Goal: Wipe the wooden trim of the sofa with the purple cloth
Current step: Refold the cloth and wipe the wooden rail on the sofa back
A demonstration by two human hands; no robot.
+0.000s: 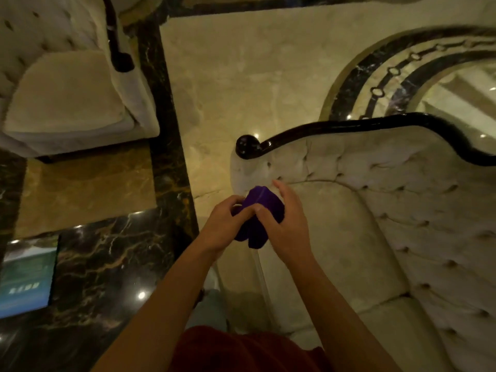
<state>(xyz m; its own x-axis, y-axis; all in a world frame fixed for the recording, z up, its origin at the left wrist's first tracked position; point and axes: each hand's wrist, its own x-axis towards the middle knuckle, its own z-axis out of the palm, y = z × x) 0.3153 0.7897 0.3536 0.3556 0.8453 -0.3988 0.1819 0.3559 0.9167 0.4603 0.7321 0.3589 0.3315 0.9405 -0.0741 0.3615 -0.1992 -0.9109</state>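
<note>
1. Both hands, left [228, 226] and right [287, 224], clamped on bunched cloth [259, 224], held over sofa [402, 224] arm.
2. Trim [349, 127] runs along sofa's back edge, apart from cloth.
3. Open floor [241, 76] beyond trim; armchair [67, 89] left.

Only 1 spot carries any writing here: the blue-green card [26, 277] lying at the left edge on the dark marble worktop [107, 264]. A short line of pale characters sits low on it, but they are too blurred and small to read. Nothing else in view shows a legible label, brand, number or sign.
</note>
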